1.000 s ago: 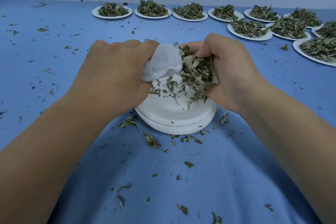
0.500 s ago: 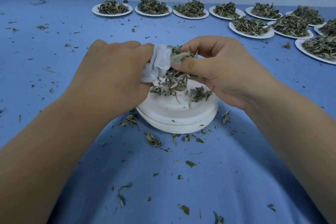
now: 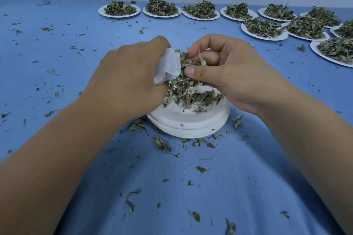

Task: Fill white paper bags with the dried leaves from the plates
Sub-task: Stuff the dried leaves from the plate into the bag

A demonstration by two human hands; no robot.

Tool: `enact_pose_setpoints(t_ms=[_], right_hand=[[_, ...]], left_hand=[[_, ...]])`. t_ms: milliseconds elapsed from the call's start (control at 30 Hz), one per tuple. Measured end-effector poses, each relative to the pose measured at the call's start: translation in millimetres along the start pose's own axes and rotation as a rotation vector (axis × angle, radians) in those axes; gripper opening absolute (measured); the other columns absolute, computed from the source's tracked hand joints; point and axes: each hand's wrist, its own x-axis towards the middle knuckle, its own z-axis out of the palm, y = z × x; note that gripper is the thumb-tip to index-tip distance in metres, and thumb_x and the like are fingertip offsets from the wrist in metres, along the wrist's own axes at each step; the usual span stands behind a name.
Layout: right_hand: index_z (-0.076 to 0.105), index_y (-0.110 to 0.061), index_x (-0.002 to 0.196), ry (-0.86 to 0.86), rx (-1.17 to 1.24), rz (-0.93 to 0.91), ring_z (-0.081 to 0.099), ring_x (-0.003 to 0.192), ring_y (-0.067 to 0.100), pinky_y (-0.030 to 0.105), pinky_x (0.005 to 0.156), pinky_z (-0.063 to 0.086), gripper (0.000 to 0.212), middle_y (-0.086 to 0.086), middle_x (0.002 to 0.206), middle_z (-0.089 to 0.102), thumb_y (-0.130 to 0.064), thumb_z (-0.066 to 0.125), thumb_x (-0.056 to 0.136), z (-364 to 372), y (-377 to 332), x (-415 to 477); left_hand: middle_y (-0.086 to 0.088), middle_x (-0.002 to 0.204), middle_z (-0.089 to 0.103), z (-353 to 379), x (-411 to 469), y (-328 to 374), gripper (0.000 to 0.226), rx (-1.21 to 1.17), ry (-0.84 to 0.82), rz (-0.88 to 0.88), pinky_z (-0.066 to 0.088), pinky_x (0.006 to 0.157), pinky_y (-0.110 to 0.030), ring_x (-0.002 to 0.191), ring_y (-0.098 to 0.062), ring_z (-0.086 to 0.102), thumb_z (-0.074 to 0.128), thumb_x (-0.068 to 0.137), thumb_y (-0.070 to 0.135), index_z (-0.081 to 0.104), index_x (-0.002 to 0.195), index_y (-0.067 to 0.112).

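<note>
My left hand (image 3: 126,80) grips a small white paper bag (image 3: 168,67) above a stack of white paper plates (image 3: 191,126) at the table's centre. My right hand (image 3: 231,72) pinches a clump of dried green leaves (image 3: 191,63) at the bag's mouth, thumb and fingers curled round it. More dried leaves (image 3: 191,95) hang and lie below the hands on the top plate. Most of the bag is hidden inside my left fist.
Several white plates heaped with dried leaves (image 3: 161,8) line the far edge and right side of the blue table (image 3: 57,53), one at the right edge (image 3: 336,51). Loose leaf bits (image 3: 162,143) are scattered over the cloth around the stack.
My right hand has curled its fingers tighter round the leaves and pressed them against the bag's mouth. Some leaves dropped onto the top plate. The left hand has hardly moved.
</note>
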Motion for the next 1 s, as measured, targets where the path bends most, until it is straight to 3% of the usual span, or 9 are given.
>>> enact_pose_setpoints(t_ms=[100,167,333,533,633,700,800,900,1000], right_hand=[[0.069,-0.021,0.09,0.007,-0.058,-0.028,0.043,0.076,0.027,0.041,0.083,0.044,0.018,0.027,0.072,0.044,-0.013,0.079,0.076,-0.6,0.5,0.4],[0.07,-0.02,0.09,0.001,-0.073,-0.044,0.052,0.071,0.021,0.037,0.082,0.048,0.018,0.011,0.066,0.056,-0.011,0.08,0.079,-2.3,0.1,0.1],[0.079,-0.017,0.087,0.101,-0.216,-0.087,0.071,0.083,0.034,0.054,0.089,0.058,0.014,0.016,0.091,0.076,-0.014,0.088,0.077,1.7,-2.0,-2.9],[0.073,-0.016,0.093,0.133,-0.296,-0.153,0.065,0.068,-0.001,0.011,0.066,0.047,0.022,-0.003,0.081,0.077,-0.011,0.087,0.078,5.8,-1.5,-2.9],[0.066,-0.016,0.1,0.124,-0.374,-0.164,0.062,0.068,0.0,0.01,0.062,0.044,0.03,-0.003,0.087,0.075,-0.012,0.086,0.079,9.1,-2.8,-1.2],[0.061,-0.022,0.109,0.078,-0.375,-0.107,0.068,0.087,0.012,0.022,0.074,0.054,0.036,-0.005,0.105,0.07,-0.019,0.084,0.082,8.2,-2.9,1.5],[0.058,-0.028,0.119,-0.042,-0.27,-0.004,0.068,0.101,0.035,0.053,0.094,0.055,0.041,0.005,0.111,0.073,-0.02,0.08,0.086,3.9,-4.1,3.8],[0.058,-0.025,0.126,-0.099,-0.167,-0.005,0.066,0.069,0.03,0.038,0.07,0.058,0.046,0.021,0.088,0.069,-0.012,0.076,0.086,2.5,-6.3,4.9],[0.065,-0.016,0.111,-0.036,-0.219,-0.047,0.061,0.066,0.032,0.036,0.062,0.052,0.028,0.029,0.091,0.068,-0.008,0.074,0.086,7.8,-6.2,8.2]], left_hand=[[0.006,0.067,0.051,0.1,0.4,5.7,0.024,-0.039,-0.029,-0.061,0.046,0.059,-0.04,0.062,-0.023,0.05,0.052,0.07,0.038,0.05,0.088,0.023],[0.004,0.062,0.049,0.5,1.2,7.5,0.02,-0.064,-0.007,-0.089,0.045,0.055,-0.039,0.059,-0.022,0.049,0.052,0.066,0.037,0.049,0.078,0.02],[0.003,0.06,0.05,-0.5,6.2,9.1,0.015,-0.021,-0.067,-0.067,0.048,0.057,-0.042,0.06,-0.025,0.05,0.055,0.063,0.032,0.054,0.074,0.02],[0.01,0.058,0.034,-0.5,8.3,15.8,0.024,0.115,-0.069,0.016,0.028,0.056,-0.033,0.053,-0.021,0.033,0.063,0.072,0.029,0.04,0.075,0.024],[0.012,0.062,0.032,-1.6,8.9,21.1,0.024,0.16,-0.088,0.037,0.028,0.058,-0.032,0.062,-0.024,0.039,0.064,0.073,0.028,0.041,0.08,0.026],[0.008,0.061,0.038,-3.9,9.2,24.0,0.023,0.099,-0.013,0.12,0.025,0.054,-0.029,0.062,-0.027,0.042,0.068,0.071,0.019,0.045,0.075,0.021],[-0.01,0.097,0.063,-2.8,10.2,19.7,0.017,0.082,0.098,0.255,0.046,0.068,-0.043,0.096,-0.036,0.056,0.064,0.073,0.02,0.065,0.085,0.007],[-0.011,0.138,0.052,0.6,10.3,15.3,0.026,0.005,0.087,0.275,0.041,0.095,-0.057,0.138,-0.034,0.037,0.074,0.077,0.026,0.068,0.095,0.009],[-0.003,0.155,0.037,0.9,9.0,13.6,0.046,-0.1,0.019,0.196,0.033,0.11,-0.055,0.15,-0.027,0.02,0.078,0.076,0.046,0.065,0.108,0.015]])
